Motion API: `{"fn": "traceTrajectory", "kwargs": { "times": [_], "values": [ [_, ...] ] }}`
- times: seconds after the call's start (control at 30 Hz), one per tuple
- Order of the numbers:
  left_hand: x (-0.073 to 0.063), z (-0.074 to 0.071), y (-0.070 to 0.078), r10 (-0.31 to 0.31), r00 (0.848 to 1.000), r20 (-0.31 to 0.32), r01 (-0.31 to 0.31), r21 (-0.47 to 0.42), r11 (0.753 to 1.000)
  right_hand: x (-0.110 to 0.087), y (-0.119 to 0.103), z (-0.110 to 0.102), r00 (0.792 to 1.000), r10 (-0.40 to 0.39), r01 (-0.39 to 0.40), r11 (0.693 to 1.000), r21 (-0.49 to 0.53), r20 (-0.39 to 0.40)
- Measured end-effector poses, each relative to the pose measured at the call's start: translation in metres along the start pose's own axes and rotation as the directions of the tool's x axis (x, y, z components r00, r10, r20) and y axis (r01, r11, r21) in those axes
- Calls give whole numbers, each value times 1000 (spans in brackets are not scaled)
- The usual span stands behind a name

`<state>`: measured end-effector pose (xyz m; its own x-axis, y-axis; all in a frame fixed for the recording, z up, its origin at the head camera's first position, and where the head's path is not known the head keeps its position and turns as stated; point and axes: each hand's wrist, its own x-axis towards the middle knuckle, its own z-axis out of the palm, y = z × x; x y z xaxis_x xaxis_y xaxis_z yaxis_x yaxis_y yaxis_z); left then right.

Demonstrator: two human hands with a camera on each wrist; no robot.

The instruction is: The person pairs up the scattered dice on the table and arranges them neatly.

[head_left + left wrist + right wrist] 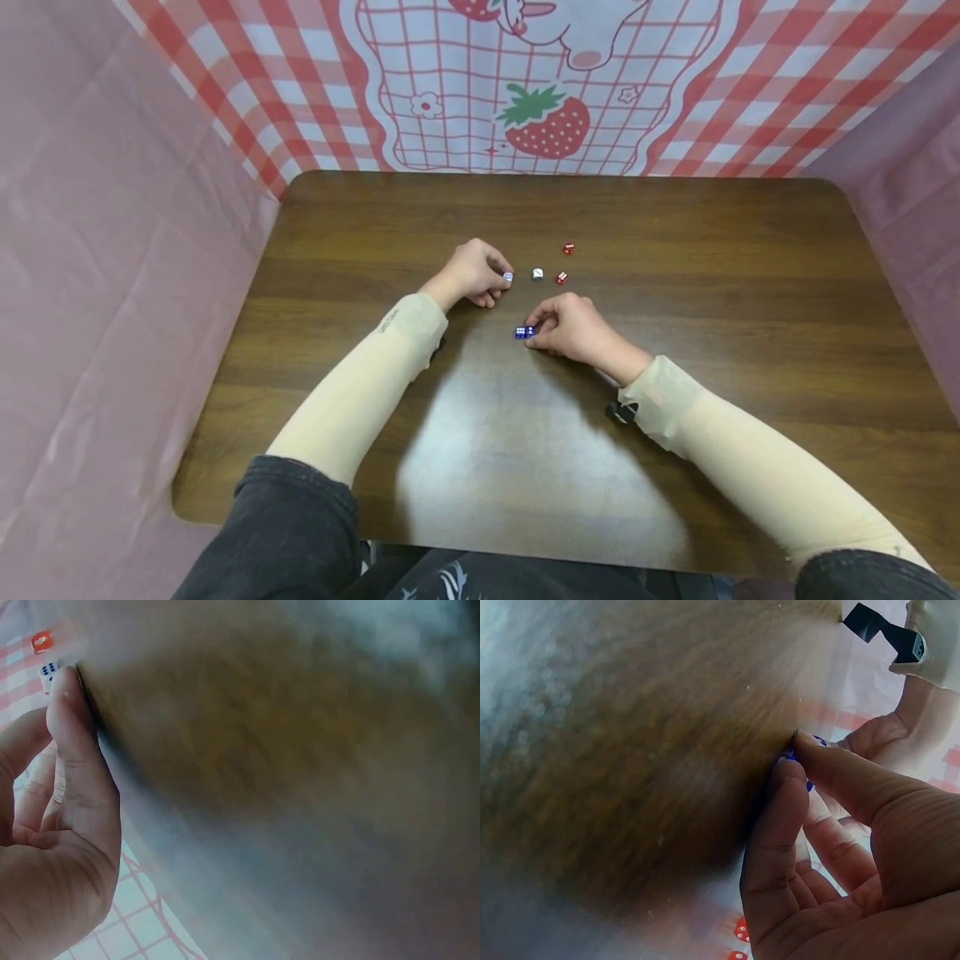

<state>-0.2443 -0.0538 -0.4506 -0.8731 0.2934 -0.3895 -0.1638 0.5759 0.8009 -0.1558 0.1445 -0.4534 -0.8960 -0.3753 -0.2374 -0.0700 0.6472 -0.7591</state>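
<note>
In the head view my left hand (474, 271) pinches a white die (507, 277) with blue pips between thumb and fingertips, low over the table. The same die (49, 673) shows at the thumb tip in the left wrist view. Nearer to me, my right hand (576, 329) pinches the right one of two blue dice (521, 332) that sit side by side. Its fingertips mostly hide the blue dice (810, 784) in the right wrist view. Just right of my left hand lies a second white die (537, 273).
Two red dice, a nearer one (562, 278) and a farther one (569, 248), lie right of the second white die. The brown wooden table (360, 217) ends at a red-and-white checked cloth (300, 92) behind. Pink cloth (112, 250) hangs at both sides.
</note>
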Motion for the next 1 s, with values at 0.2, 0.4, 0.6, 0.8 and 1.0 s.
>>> {"fn": "traceTrajectory", "kwargs": {
  "times": [0.2, 0.4, 0.6, 0.8, 1.0],
  "values": [
    [-3, 4, 1, 2, 1000, 6, -2, 3, 1000, -1, -1, 0, 1000, -5, 5, 1000, -1, -7],
    [-8, 7, 3, -8, 1000, 21, 7, 29, 1000, -1, -2, 0, 1000, -9, 9, 1000, -6, -8],
    [-12, 10, 5, -2, 1000, 23, 0, 79, 997, -1, -1, 0, 1000, -7, 7, 1000, -12, -2],
    [-17, 15, 7, 5, 1000, 26, -8, 93, 996, -1, -1, 0, 1000, -16, 16, 1000, -18, -7],
    [-20, 19, 6, 30, 999, 11, -31, 122, 992, -1, -2, 1, 1000, -22, 22, 1000, -19, -11]
  ]
}}
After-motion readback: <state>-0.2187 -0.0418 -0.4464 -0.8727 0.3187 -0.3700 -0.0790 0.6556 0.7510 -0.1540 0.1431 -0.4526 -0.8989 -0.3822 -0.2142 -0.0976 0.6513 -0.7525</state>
